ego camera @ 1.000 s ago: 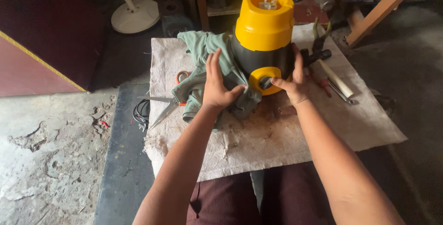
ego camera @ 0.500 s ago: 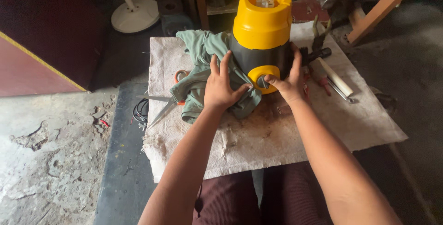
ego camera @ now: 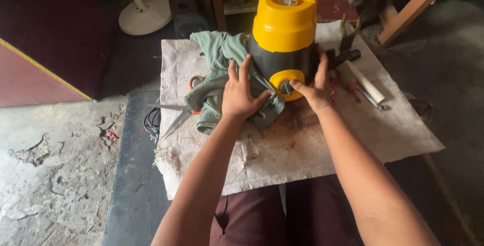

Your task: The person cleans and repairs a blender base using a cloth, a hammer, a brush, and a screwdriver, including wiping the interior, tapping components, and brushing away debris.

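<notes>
Blender base, yellow over dark grey, is stood upright on the cloth-covered worktop. Left hand is laid flat, fingers spread, on a green rag bunched against the base's left side. Right hand is cupped loosely against the base's right flank, thumb at the round yellow dial. Scissors and hand tools are seen on the worktop; cracked concrete floor lies to the left. Both forearms are extended forward.
</notes>
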